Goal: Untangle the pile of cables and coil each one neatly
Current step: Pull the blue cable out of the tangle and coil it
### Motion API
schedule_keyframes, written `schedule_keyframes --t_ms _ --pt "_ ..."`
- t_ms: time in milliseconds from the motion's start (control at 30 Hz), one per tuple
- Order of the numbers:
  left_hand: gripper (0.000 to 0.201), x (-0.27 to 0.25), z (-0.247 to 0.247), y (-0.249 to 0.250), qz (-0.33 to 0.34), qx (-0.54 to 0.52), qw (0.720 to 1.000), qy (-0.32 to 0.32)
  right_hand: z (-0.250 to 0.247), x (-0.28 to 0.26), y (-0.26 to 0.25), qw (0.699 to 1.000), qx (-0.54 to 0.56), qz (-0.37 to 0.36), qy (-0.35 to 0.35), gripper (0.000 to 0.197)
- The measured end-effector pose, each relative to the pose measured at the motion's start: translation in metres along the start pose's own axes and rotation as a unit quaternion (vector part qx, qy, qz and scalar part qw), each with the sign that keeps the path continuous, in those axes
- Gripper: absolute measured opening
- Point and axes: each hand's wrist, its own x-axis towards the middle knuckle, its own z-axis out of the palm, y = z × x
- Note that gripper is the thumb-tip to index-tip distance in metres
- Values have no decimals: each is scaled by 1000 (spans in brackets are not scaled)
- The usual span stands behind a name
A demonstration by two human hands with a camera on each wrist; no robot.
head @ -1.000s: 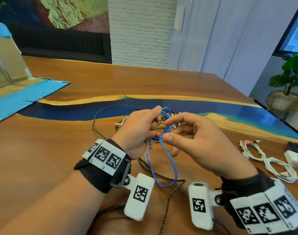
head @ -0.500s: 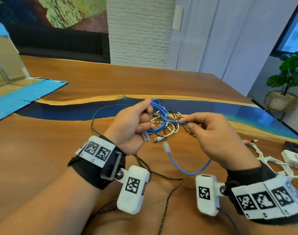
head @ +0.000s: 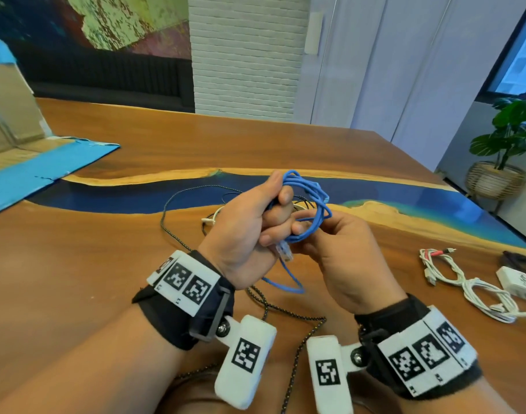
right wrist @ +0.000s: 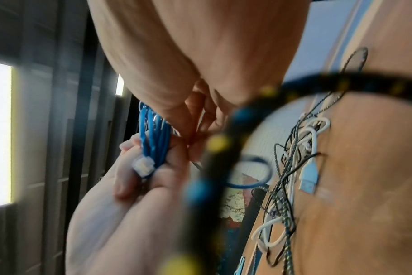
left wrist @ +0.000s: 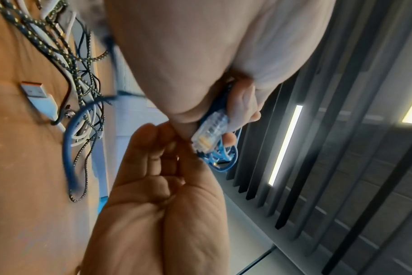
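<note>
In the middle of the head view, the left hand (head: 249, 225) was clenched around a bundle of loops of the blue network cable (head: 308, 201), raised above the table (head: 106, 264). One clear plug (head: 284, 251) stuck out under its curled fingers, and a last slack loop hung down toward the wood just below the hands. The right hand (head: 342, 249) sat close against it, its fingertips pinching the blue strands at the lower side of the coil.

I judged the blue one nearly coiled, with only that hanging tail left to wind in. Behind the hands, the remaining pile (left wrist: 82, 78) lay on the wood: a white cable (right wrist: 303, 141) with a USB plug, thin black leads and a black braided cable (head: 291, 354) flecked yellow that trailed down toward the bottom of the frame. That lot looked untouched. At the right edge a white cable bundle (head: 471, 288) lay beside a white charger (head: 517, 282); it looked loosely gathered, though whether it counted as finished I couldn't tell.
</note>
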Motion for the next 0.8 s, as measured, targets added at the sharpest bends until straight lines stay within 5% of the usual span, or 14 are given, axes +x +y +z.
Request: schedule_keyframes --t_ms 267,467,600,800 --pt "42 5 -9 0 49 120 990 51 -5 -2 -3 986 147 80 -22 29" --pt "39 8 -14 3 64 228 968 79 -5 -2 -1 990 101 97 15 25" --pt "37 7 -14 1 84 272 956 65 -8 -4 -3 990 99 100 -17 34" --pt "34 7 -12 -4 99 297 949 28 -5 -2 -1 991 84 105 12 20"
